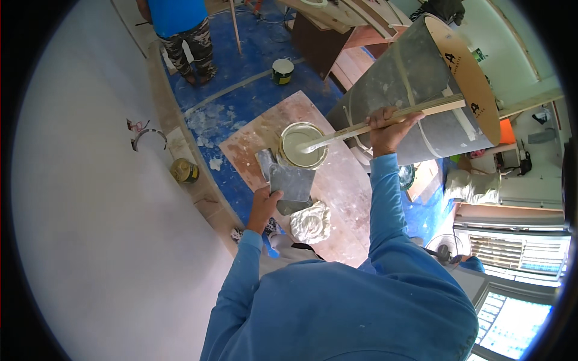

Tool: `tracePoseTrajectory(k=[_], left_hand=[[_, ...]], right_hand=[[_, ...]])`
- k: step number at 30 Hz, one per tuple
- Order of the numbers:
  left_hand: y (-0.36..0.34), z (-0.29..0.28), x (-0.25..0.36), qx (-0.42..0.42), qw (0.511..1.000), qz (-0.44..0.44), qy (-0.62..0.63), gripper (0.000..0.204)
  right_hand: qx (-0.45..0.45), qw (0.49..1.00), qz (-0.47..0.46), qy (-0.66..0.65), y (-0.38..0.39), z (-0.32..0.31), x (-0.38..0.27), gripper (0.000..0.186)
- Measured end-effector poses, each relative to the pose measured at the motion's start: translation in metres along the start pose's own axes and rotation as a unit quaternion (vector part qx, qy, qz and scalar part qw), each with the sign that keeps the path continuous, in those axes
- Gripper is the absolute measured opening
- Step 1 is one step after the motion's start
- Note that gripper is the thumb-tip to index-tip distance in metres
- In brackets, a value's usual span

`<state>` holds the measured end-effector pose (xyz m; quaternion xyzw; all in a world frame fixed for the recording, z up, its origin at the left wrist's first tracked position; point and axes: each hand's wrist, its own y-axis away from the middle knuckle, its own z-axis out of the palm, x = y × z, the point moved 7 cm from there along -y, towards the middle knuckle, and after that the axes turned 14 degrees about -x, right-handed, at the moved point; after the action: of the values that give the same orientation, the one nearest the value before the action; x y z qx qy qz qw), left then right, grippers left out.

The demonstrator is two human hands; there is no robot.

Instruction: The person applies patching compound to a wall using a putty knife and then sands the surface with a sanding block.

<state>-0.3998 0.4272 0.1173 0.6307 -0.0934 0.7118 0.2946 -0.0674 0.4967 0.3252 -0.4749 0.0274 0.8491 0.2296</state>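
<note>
My right hand point(388, 131) is closed round a long wooden stick point(436, 107). The stick's lower end, coated white, dips into a bucket point(280, 150) of creamy white paste point(294, 143). In my left hand point(262, 207) is a flat grey scraper plate point(293, 182), its thumb on the face, held just in front of the bucket. Another grey plate point(293, 207) shows partly beneath it; whether my left hand holds that too is unclear. A further grey plate point(264, 161) lies against the bucket's left side. A white crumpled lump point(311, 221) rests on the board point(346, 204) nearer me.
Close on the left rises a white wall point(90, 180), with a tin point(184, 171) at its foot. A big grey roll point(397, 78) leans at the right. Farther off are another bucket point(282, 71), a wooden bench point(331, 18) and a person point(180, 30) in blue.
</note>
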Motion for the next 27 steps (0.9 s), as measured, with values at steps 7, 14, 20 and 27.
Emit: tracePoseTrajectory(k=[7,14,20,27], left_hand=[[-0.029,0.014,0.003,-0.053,0.998,0.012,-0.026,0.021],[-0.041,0.018,0.020,-0.029,0.992,-0.121,0.003,0.022],[-0.063,0.009,0.012,0.012,0.997,-0.080,0.013,0.020],[-0.059,0.016,0.019,-0.020,0.991,-0.123,0.042,0.019]], right_hand=[[-0.072,0.995,-0.065,0.014,0.006,0.028,-0.065,0.088],[-0.103,0.989,-0.105,0.003,0.016,0.039,-0.113,0.091],[-0.183,0.977,-0.110,-0.027,0.031,0.060,-0.137,0.092],[-0.208,0.973,-0.100,-0.019,0.059,0.058,-0.119,0.080]])
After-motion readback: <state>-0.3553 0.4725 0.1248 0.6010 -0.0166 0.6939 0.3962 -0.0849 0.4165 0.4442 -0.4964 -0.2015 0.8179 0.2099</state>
